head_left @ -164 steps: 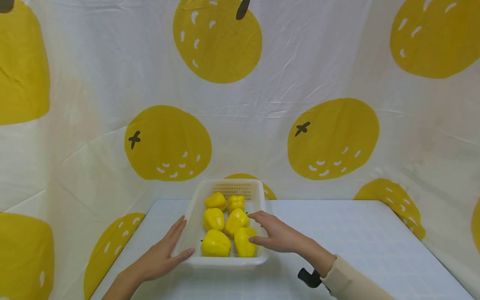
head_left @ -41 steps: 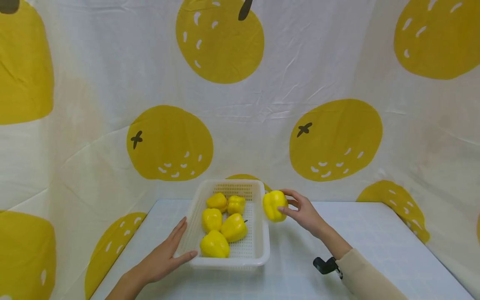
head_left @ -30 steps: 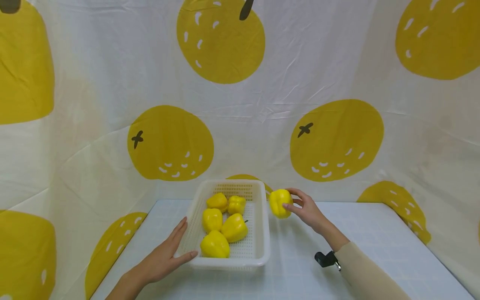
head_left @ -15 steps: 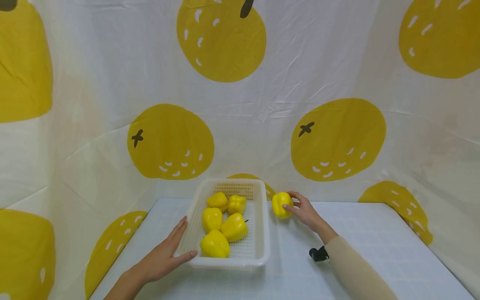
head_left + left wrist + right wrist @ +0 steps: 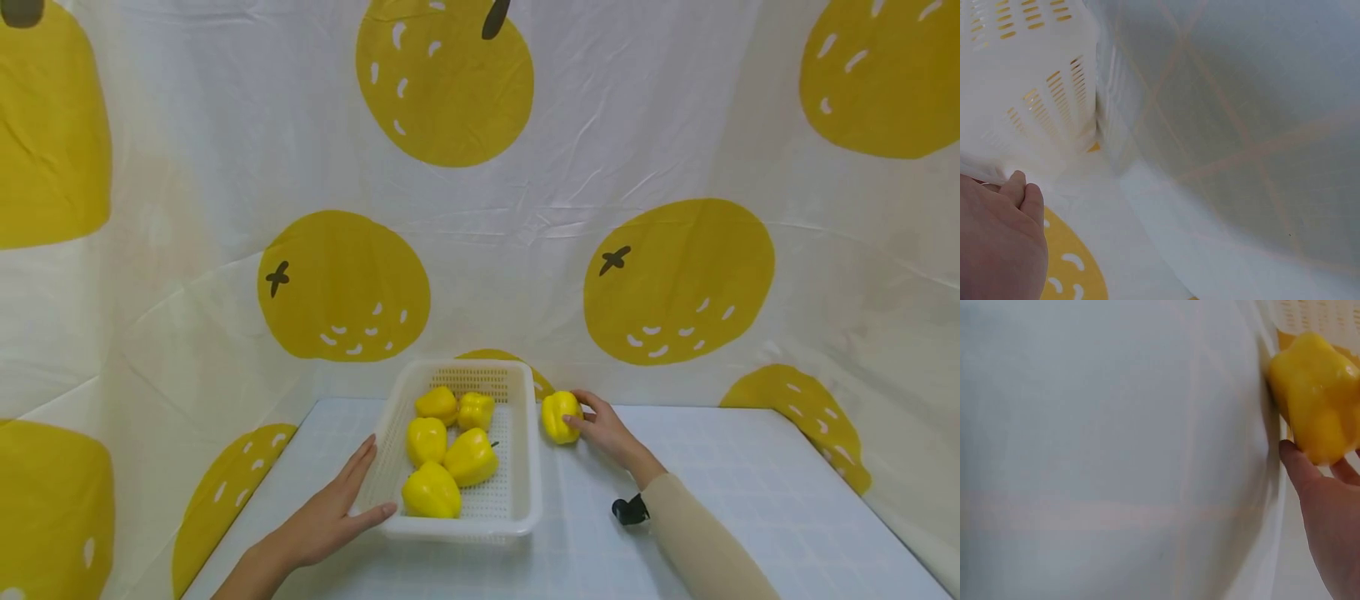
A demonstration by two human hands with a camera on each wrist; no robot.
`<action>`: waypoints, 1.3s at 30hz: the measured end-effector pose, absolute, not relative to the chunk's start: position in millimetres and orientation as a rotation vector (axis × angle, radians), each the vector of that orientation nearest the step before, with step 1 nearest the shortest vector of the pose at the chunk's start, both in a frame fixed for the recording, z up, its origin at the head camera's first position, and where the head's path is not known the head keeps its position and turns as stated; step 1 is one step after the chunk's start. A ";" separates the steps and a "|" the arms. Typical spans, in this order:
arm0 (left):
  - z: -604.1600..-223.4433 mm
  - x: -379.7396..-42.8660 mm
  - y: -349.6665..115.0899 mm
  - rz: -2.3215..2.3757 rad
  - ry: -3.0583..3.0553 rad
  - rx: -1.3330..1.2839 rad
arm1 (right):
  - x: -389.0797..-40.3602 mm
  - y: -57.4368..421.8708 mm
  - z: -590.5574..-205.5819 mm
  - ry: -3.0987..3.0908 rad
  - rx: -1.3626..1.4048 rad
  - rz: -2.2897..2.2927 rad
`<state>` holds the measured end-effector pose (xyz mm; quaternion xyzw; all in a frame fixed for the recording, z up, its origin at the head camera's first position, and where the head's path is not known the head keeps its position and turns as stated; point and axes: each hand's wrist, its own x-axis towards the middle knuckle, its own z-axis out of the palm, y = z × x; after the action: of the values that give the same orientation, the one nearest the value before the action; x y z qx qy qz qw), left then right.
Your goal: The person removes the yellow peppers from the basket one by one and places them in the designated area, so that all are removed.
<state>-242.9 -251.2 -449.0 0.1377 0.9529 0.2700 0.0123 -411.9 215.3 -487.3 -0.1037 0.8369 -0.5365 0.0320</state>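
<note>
A yellow bell pepper (image 5: 560,417) sits low over the table just right of the white basket's far half. My right hand (image 5: 609,435) grips it from the right, thumb on the near side and fingers behind. In the right wrist view, the same pepper (image 5: 1317,400) shows between thumb and fingers, close to the table surface. Several more yellow bell peppers lie in the white plastic basket (image 5: 525,475), one with a dark stem (image 5: 471,457). My left hand (image 5: 322,518) rests against the basket's left side with fingers straight, its thumb at the near left corner.
The table (image 5: 705,492) has a pale blue checked cover. A white cloth with large yellow fruit prints (image 5: 525,275) hangs behind and at both sides. A black device (image 5: 630,510) is on my right wrist beside the beige sleeve (image 5: 697,542).
My right hand has taken a bell pepper from the basket's near right, carried it over the right rim and lowered it toward the table. My left hand stays at the basket.
</note>
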 end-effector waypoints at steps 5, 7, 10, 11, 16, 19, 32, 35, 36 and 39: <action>-447.0 -241.3 -250.4 0.843 2.968 0.420 | -405.8 218.2 -482.7 2.514 -0.358 -1.661; -446.1 -241.0 -249.6 0.840 2.966 0.418 | -404.0 220.0 -482.2 2.493 -0.353 -1.659; -445.6 -241.0 -248.9 0.841 2.964 0.425 | -403.7 222.8 -483.3 2.477 -0.322 -1.642; -445.5 -241.0 -248.8 0.841 2.963 0.423 | -404.1 223.6 -484.0 2.473 -0.310 -1.640; -446.4 -241.3 -248.9 0.859 2.947 0.405 | -407.8 225.7 -487.5 2.428 -0.241 -1.649; -447.0 -241.5 -249.0 0.860 2.944 0.406 | -409.8 225.2 -487.5 2.398 -0.211 -1.663; -446.9 -243.9 -249.3 0.848 2.944 0.409 | -406.3 228.1 -476.7 2.320 -0.191 -1.714; -448.2 -243.8 -250.2 0.844 2.949 0.413 | -400.9 232.7 -472.1 2.349 -0.208 -1.662; -448.5 -243.7 -250.5 0.839 2.952 0.416 | -398.9 234.3 -470.0 2.363 -0.209 -1.643; -448.3 -243.2 -251.1 0.833 2.957 0.425 | -392.0 238.3 -463.5 2.406 -0.222 -1.586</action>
<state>-243.2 -251.1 -448.3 0.1370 0.9533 0.2684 0.0204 -392.0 238.3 -463.5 -0.0762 0.8258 -0.5445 0.1254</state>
